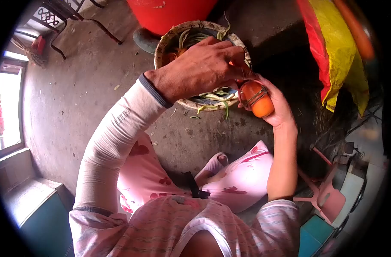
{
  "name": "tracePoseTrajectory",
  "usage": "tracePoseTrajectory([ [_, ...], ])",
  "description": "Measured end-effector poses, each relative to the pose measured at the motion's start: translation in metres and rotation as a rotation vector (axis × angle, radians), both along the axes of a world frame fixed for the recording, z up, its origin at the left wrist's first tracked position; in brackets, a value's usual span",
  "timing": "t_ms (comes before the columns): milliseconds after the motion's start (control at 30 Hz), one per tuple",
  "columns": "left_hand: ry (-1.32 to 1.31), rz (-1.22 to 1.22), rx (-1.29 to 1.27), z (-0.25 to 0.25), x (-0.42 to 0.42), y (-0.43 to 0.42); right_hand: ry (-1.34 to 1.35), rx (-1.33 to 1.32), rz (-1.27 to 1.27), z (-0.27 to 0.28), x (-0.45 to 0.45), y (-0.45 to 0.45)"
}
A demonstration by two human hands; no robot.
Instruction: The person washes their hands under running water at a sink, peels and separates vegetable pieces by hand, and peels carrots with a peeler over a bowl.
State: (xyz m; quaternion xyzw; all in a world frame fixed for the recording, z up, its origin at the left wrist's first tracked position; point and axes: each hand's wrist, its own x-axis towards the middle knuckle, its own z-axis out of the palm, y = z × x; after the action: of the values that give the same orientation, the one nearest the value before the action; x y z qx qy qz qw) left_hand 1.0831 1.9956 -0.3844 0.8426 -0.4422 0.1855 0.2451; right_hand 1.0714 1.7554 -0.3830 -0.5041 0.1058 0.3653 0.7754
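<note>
Beneath the bent left hand [204,66] sits a round, mottled-rimmed basin [161,45] of long green pods [217,94]. Right hand [280,105] fingers close partway round a smooth orange rounded object with dark bands [262,106], probably steadying it; left fingertips meet its far end, their grip unclear. Basin rim lies just beside; brown floor [204,132] nearer the body gives wrists room.

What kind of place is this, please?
Probably a room in a modest home, used for kitchen work: a stained grey hard floor, a round basin with a patterned rim holding long green vegetable pieces, and a pink plastic chair.
</note>
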Motion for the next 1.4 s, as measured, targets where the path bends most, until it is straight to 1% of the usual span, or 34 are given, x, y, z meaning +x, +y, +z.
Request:
tracePoseTrajectory([
  [133,-0.019,0.011,-0.055,-0.013,0.032,0.027,-0.088,-0.138,0.065,0.003,0.002,-0.003],
  [233,0.091,0.153,-0.051,-0.030,0.052,0.063,-0.105,-0.125,0.111,0.007,0.002,-0.003],
  [333,0.016,0.333,0.087,-0.046,0.060,0.087,-0.069,-0.095,0.114,0.005,0.002,-0.005],
  [433,0.021,0.346,-0.040,-0.046,0.061,0.087,-0.035,-0.091,0.025,0.005,0.002,-0.001],
  [467,0.059,0.266,-0.089,-0.044,0.061,0.081,-0.042,-0.052,0.047,0.004,0.003,-0.002],
  [533,0.137,0.106,-0.189,-0.021,0.046,0.049,-0.055,0.024,0.091,-0.001,0.007,-0.004],
  [567,0.106,0.000,-0.175,-0.009,0.037,0.035,-0.039,0.024,0.058,-0.002,0.006,-0.005],
  [633,0.036,-0.062,-0.105,-0.008,0.022,0.011,-0.004,0.024,-0.001,-0.004,0.004,-0.003],
  [733,-0.045,0.009,0.001,0.000,0.001,-0.004,-0.064,-0.083,-0.059,-0.007,0.000,0.000],
  [833,-0.044,-0.007,-0.011,-0.015,0.025,0.015,-0.119,-0.188,0.090,-0.001,0.004,-0.003],
  [867,-0.038,-0.006,-0.034,-0.017,0.035,0.026,-0.129,-0.196,0.096,0.002,0.005,-0.003],
  [900,0.083,0.035,-0.015,-0.017,0.041,0.039,-0.137,-0.205,0.103,0.006,0.005,-0.002],
  [967,0.135,0.160,-0.042,-0.039,0.058,0.064,-0.134,-0.203,0.121,0.007,0.004,-0.001],
  [1067,0.078,0.330,0.051,-0.066,0.072,0.094,-0.110,-0.172,0.135,0.008,0.005,-0.001],
  [1133,0.123,0.314,-0.040,-0.056,0.066,0.086,-0.095,-0.131,0.117,0.008,0.005,-0.002],
  [1167,0.146,0.302,-0.086,-0.047,0.062,0.079,-0.081,-0.156,0.086,0.007,0.004,-0.002],
  [1233,0.177,0.101,-0.208,-0.021,0.047,0.054,-0.052,-0.206,0.025,0.005,0.004,-0.002],
  [1300,0.113,-0.076,-0.134,-0.016,0.039,0.032,-0.070,-0.113,-0.005,0.004,0.005,0.002],
  [1367,0.027,-0.091,-0.100,-0.007,0.015,0.006,-0.069,-0.067,-0.023,0.000,0.007,0.002],
  [1400,0.013,-0.042,-0.061,-0.002,0.005,-0.002,-0.060,-0.068,-0.030,-0.005,0.008,-0.001],
])
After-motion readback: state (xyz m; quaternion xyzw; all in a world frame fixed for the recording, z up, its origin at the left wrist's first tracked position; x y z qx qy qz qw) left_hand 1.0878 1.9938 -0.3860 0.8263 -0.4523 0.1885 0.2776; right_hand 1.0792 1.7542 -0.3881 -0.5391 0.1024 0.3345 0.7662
